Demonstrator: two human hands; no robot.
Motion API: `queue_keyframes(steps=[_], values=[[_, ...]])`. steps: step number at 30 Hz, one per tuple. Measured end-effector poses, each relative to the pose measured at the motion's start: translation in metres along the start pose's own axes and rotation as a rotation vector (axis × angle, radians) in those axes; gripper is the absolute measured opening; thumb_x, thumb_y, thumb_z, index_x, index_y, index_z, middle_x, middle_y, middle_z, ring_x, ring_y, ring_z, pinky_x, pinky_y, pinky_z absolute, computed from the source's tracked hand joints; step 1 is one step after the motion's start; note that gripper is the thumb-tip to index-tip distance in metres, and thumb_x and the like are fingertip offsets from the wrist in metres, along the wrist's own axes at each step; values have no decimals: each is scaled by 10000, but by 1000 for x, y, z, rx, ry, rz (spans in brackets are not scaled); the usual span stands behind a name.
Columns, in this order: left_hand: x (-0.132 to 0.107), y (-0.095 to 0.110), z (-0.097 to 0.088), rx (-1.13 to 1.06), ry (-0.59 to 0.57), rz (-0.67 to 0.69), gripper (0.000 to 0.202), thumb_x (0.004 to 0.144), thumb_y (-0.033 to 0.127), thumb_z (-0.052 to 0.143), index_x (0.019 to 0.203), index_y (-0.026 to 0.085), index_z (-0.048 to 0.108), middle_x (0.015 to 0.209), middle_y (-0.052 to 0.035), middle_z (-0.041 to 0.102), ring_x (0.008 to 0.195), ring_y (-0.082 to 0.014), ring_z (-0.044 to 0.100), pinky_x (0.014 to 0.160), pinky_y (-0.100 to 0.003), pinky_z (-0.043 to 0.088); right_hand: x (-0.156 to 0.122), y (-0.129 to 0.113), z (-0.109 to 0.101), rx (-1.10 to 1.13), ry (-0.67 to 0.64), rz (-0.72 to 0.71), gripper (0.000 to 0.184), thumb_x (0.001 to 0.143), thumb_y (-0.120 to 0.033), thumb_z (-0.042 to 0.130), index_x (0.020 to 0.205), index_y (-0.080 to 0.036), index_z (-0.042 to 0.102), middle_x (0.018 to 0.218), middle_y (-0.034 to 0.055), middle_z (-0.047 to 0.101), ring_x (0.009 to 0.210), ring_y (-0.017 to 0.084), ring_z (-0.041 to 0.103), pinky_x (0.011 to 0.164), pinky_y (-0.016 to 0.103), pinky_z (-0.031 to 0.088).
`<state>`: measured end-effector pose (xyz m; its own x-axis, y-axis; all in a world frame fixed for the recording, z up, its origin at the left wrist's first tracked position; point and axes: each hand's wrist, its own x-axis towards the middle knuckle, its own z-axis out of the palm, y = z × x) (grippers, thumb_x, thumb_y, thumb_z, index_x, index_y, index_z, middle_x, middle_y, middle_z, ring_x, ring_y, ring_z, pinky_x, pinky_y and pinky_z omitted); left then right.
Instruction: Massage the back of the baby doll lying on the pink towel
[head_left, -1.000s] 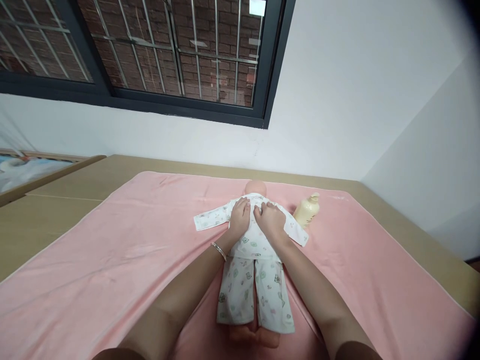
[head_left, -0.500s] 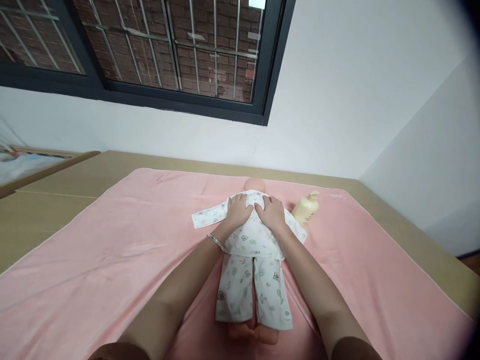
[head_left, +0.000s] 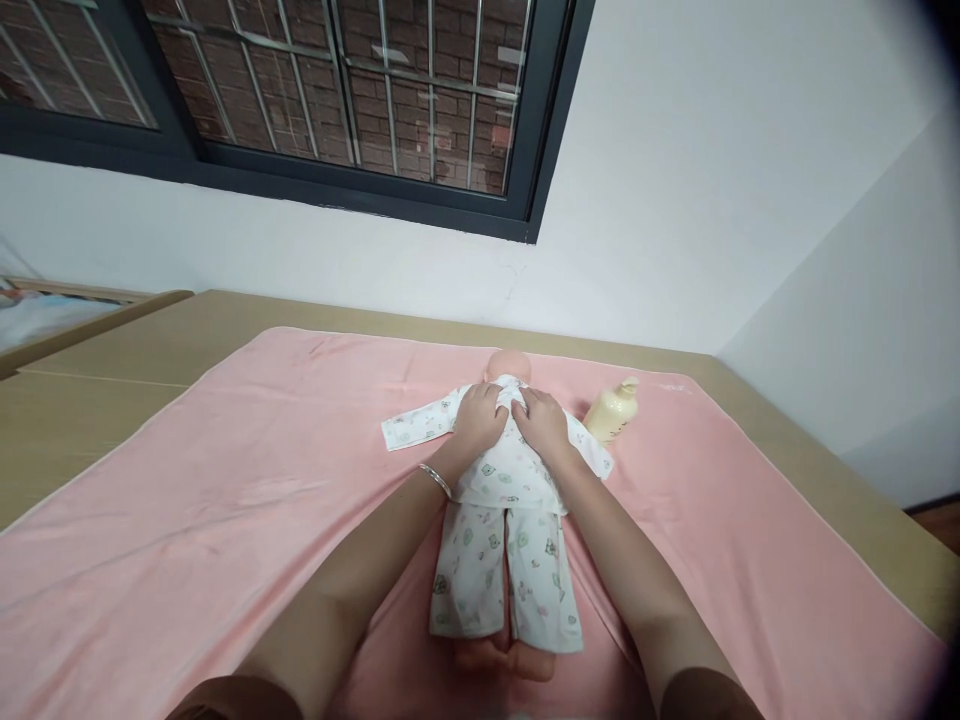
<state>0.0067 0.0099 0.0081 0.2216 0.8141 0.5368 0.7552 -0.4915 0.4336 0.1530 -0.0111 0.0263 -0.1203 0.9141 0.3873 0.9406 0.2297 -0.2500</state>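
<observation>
A baby doll (head_left: 510,490) in a white printed top and matching trousers lies on a pink cloth (head_left: 285,500), its head toward the wall and its feet toward me. My left hand (head_left: 480,418) rests flat on the upper left of its torso, fingers stretched out. On the upper right of the torso lies my right hand (head_left: 541,424), likewise open, with the two thumbs close together near the middle. A silver bangle (head_left: 436,480) is round my left wrist. The doll's sleeves spread out to both sides; its face does not show.
Right of the doll, a pale yellow pump bottle (head_left: 613,410) lies tilted on the cloth near its sleeve. The cloth covers a wooden surface (head_left: 120,400) that meets a white wall (head_left: 637,200). Above is a dark-framed window (head_left: 360,190) with metal bars.
The view has shifted slightly. Both hands stay on the doll's upper torso, with little movement of their own; the bottle lies where it was.
</observation>
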Motion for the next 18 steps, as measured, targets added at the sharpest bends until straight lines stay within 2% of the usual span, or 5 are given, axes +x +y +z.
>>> queue_keyframes(steps=[3,6,9,13,18], values=[[-2,5,-2,64,42,-57,236,840,216,490,1012,164,643,1053,-130,676,1052,-295,583,955,-429,443,-5,-9,-3,-77,32,67,354,991,-347,391,1068,-185,696,1085,106,712,1044,240,627,899,301,407],[-2,8,-3,102,55,-122,217,847,241,513,1000,165,647,1041,-114,685,1033,-290,593,935,-422,453,-7,-11,-1,-93,54,119,346,983,-383,411,1048,-197,696,1076,92,714,1010,236,644,843,297,425],[0,7,-1,100,28,-134,297,870,265,514,1120,155,632,1141,-111,680,1098,-281,584,993,-411,434,-2,-3,4,-49,55,100,379,974,-387,431,1192,-171,652,1201,114,684,1124,256,609,939,325,417],[1,3,2,127,-36,-93,390,915,310,489,1263,153,573,1301,-127,620,1248,-297,516,1095,-452,358,6,10,12,29,11,58,463,970,-362,442,1359,-136,550,1414,145,556,1327,276,475,1117,398,306],[2,5,-2,128,-37,-12,318,920,269,486,1202,174,597,1245,-107,648,1186,-267,557,1063,-422,386,6,13,13,127,53,-25,389,949,-275,451,1286,-171,615,1371,105,601,1284,251,517,1128,399,313]])
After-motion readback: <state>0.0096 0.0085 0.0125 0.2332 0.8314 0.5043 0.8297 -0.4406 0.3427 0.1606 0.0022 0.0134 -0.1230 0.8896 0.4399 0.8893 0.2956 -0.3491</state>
